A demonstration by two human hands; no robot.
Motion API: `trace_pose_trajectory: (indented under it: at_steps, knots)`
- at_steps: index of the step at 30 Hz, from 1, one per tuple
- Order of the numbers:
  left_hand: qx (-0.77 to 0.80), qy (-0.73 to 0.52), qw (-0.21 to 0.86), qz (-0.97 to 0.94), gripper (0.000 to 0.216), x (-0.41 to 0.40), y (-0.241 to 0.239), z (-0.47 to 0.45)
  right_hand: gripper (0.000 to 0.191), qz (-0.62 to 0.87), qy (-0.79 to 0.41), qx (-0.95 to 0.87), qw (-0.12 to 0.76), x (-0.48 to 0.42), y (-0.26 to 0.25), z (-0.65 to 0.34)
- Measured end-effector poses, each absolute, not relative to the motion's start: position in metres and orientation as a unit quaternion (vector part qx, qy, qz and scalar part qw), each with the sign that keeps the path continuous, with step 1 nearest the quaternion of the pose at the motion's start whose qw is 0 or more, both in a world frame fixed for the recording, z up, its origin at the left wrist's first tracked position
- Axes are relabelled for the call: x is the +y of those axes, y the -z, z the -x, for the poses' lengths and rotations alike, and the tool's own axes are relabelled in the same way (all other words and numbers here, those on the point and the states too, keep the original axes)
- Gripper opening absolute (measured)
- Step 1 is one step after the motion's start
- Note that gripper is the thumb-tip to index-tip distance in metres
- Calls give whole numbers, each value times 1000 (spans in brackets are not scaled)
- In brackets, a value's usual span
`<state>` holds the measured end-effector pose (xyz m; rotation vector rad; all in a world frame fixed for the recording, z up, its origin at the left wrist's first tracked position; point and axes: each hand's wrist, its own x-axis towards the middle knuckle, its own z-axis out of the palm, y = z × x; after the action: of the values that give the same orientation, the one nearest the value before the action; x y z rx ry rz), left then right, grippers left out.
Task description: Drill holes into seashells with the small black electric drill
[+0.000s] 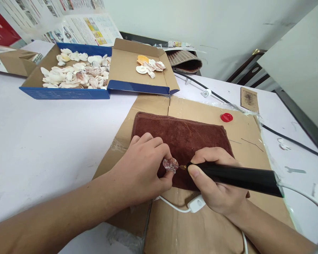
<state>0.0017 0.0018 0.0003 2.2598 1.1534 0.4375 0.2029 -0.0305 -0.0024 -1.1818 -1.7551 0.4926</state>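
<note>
Pinched between the thumb and fingers of my left hand (148, 164) is a small reddish, ribbed seashell (170, 164). My right hand (219, 183) grips a black pen-shaped electric drill (238, 177) with a brass-coloured chuck and a white cord. Its thin bit points left and meets the shell's face; whether it has gone in cannot be told. Both hands are over a folded brown cloth (180, 134). A white inline switch (196, 203) on a cord lies just below my right hand.
Cardboard (169, 225) lies under the cloth. A blue-edged box (66, 93) of shells stands at the back left, with several more shells (151, 66) on its open lid. To the right are a red cap (226, 117), thin metal bits (251, 144), a small wrench (295, 170) and a black cable (283, 137).
</note>
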Motion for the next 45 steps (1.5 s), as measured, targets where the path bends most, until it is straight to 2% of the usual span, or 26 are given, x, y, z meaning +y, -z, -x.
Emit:
trace_pose_trajectory:
  at_steps: [19, 45]
  knots:
    - [429, -164, 280, -843, 2, 1, 0, -2, 12, 490, -173, -722, 456, -31, -1, -202]
    - [431, -170, 272, -843, 3, 2, 3, -3, 10, 483, -194, -718, 461, -31, 3, -203]
